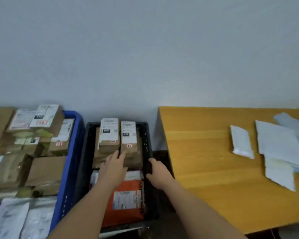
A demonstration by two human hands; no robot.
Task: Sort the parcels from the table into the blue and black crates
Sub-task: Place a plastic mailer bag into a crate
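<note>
Reaching into the black crate (146,140), the left hand (112,167) is laid with fingers straight and relaxed against the near ends of two upright cardboard boxes (109,137), their white labels turned upward; nothing is gripped by it. The right hand (157,171) is curled over the crate's right rim, which is held just beside the boxes. Two such boxes are counted at the left hand's fingertips, stacked on further brown parcels beneath, whose number cannot be told. Nearer the body, under the left forearm, one orange mailer (126,199) is seen lying flat in the same crate, with a white packet partly covered between it and the boxes. To the left of the left hand, the blue crate (72,152) is piled above its rim with brown boxes and, at its near end, grey-white mailers; blur prevents an exact count. To the right of the right hand, the yellow worktop (205,152) is set close against the black crate, a narrow dark gap of floor being left between them. About five white mailers (242,142) are left on the worktop's far right, well apart from both hands, some overlapping, with bare wood between them and the worktop's left edge.
</note>
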